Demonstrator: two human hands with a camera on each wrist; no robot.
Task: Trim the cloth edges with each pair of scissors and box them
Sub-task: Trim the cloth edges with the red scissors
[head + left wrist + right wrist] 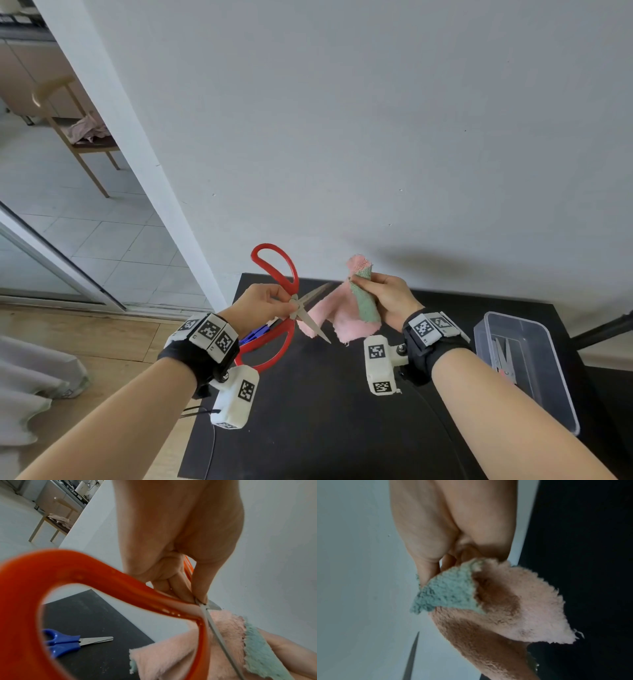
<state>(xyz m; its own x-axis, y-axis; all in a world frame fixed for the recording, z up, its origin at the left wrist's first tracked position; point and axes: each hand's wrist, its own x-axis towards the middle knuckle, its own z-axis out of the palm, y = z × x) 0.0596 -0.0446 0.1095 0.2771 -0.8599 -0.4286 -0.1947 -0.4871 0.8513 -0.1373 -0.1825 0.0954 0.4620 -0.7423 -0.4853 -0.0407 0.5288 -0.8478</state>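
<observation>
My left hand [289,301] pinches the big red-handled scissors [274,267] at the pivot and holds them above the black table [325,411]. Their blades [315,325] are spread apart, just left of the cloth. My right hand [356,281] grips a pink and green fluffy cloth [342,315] by its bunched top, so that the rest hangs down. In the left wrist view the red handle [25,581] fills the foreground, and a blade [219,635] lies across the cloth [171,655]. The right wrist view shows the cloth [505,601] under my fingers and a blade tip [412,655].
Small blue-handled scissors [255,334] lie on the table under my left hand, also in the left wrist view [68,641]. A clear plastic box [544,370] stands at the table's right edge with another pair of scissors [503,359] inside. A grey wall rises behind the table.
</observation>
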